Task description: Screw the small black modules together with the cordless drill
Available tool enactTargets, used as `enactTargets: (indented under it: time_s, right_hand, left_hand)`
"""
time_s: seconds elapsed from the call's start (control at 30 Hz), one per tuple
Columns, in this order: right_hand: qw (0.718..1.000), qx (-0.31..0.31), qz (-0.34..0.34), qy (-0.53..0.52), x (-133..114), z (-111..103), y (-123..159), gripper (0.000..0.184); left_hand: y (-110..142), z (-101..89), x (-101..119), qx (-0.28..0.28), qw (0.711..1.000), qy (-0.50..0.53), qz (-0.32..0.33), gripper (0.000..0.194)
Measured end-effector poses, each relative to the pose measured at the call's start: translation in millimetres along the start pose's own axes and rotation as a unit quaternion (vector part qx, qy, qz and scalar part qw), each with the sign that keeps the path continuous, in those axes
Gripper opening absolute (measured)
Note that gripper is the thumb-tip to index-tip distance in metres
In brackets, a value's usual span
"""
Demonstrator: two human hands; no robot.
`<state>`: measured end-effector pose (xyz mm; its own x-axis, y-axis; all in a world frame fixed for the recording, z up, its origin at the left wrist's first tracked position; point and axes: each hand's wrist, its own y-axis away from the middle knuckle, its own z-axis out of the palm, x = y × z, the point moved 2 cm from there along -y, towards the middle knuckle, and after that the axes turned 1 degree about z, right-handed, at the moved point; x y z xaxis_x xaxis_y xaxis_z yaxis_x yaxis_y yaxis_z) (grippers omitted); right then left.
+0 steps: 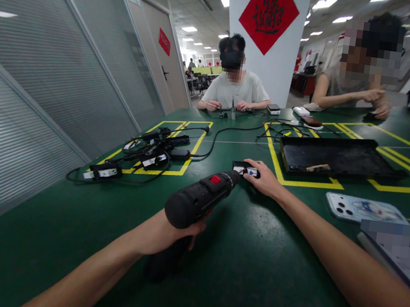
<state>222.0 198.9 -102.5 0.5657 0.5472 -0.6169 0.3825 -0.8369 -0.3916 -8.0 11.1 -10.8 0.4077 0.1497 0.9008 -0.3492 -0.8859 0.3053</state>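
My left hand [175, 232] is closed around the grip of a black cordless drill [199, 198] with a red switch on top. The drill's chuck points away from me, towards a small black box with a white label [240, 166] on the table. My right hand [262, 178] grips that box from its right side, thumb near the drill's tip. Whether the bit touches the box cannot be made out.
Black adapters and cables [156, 149] lie heaped at the left. A black tray [336, 156] sits at the right, with a phone [366, 210] and a pixelated flat object [399, 254] nearer me. Two people sit across the green table [103, 241]; another person's arm shows at far right.
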Motion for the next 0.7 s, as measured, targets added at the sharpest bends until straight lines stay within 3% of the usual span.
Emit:
enactTargets:
  time_s: [0.7]
  right_hand:
    - [1.000,-0.002,0.001,-0.009,-5.4,-3.1,0.5,0.050]
  left_hand:
    - [-1.2,0.0,-3.3,0.001,1.000,0.023,0.012,0.026]
